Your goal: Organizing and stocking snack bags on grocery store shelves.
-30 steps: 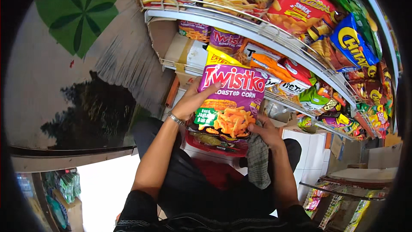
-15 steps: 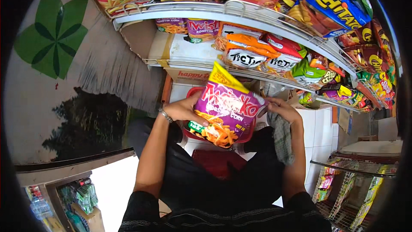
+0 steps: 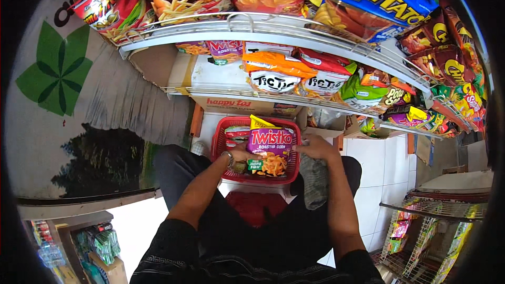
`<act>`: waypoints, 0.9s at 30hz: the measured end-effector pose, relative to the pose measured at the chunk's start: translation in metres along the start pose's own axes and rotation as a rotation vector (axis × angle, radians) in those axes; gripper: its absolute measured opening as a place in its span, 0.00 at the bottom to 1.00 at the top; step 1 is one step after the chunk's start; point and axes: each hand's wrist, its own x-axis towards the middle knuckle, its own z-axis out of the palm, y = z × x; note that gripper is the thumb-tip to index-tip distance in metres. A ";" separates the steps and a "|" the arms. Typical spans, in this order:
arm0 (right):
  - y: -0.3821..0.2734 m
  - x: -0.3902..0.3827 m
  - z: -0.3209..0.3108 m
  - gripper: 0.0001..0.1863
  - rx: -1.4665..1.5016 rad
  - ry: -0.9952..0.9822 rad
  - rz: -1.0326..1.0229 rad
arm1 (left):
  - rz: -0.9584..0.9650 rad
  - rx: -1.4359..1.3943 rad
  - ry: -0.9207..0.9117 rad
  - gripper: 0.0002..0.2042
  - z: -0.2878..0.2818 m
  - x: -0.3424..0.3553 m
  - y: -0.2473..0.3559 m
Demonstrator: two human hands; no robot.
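A purple snack bag with a yellow top corner and a picture of orange chips is down inside a red plastic basket. My left hand grips the bag's left side, thumb across its front. At the bag's right edge, my right hand has its fingertips against it, and a grey cloth hangs from that same hand. To the left of the bag, other packets lie in the basket, partly covered by my left hand and the bag. The basket sits between my knees.
Ahead, a wire-edged upper shelf carries large snack bags, among them a blue bag. The lower shelf holds an orange bag and several others. Beneath it stands a cardboard box. A wire rack stands at lower right.
Both hands have lowered the purple bag from above the basket into it, bringing the basket's rim and contents into view. The cloth moved along with my right hand. My view has shifted somewhat.
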 end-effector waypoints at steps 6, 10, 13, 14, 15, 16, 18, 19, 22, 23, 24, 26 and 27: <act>-0.036 0.020 0.071 0.48 -0.311 -0.009 0.049 | 0.084 0.185 0.177 0.42 0.014 0.014 -0.014; -0.047 0.023 0.103 0.52 -0.537 0.051 -0.035 | 0.106 0.717 0.420 0.37 0.045 -0.001 0.001; -0.016 0.038 0.133 0.53 -0.744 0.173 -0.004 | 0.186 1.122 0.398 0.39 0.051 0.003 0.004; -0.029 0.037 0.131 0.54 -0.727 0.121 0.009 | -0.083 1.137 0.331 0.40 0.045 -0.004 0.013; -0.042 0.035 0.129 0.54 -0.712 0.069 0.022 | -0.069 1.122 0.136 0.39 0.021 0.000 0.009; -0.026 0.046 0.142 0.55 -0.746 0.100 0.074 | -0.028 1.105 -0.075 0.37 0.005 0.012 0.008; -0.009 0.041 0.142 0.53 -0.789 0.076 0.083 | 0.101 1.074 -0.006 0.26 0.000 -0.005 0.050; 0.001 0.035 0.135 0.52 -0.815 0.061 0.110 | 0.109 1.103 0.046 0.23 0.001 -0.025 0.101; -0.026 0.040 0.123 0.45 -0.704 0.047 0.089 | 0.265 0.952 0.377 0.22 -0.089 -0.043 0.117; -0.027 0.036 0.117 0.40 -0.676 0.066 0.028 | 0.470 0.817 0.551 0.20 -0.111 -0.050 0.130; -0.029 0.032 0.112 0.40 -0.691 0.077 0.027 | 0.534 0.646 0.656 0.18 -0.129 -0.053 0.149; -0.037 0.023 0.105 0.38 -0.591 0.111 -0.033 | 0.685 0.371 0.932 0.18 -0.165 -0.052 0.179; -0.048 0.024 0.098 0.41 -0.600 -0.007 0.035 | 0.781 0.269 1.108 0.20 -0.188 -0.046 0.191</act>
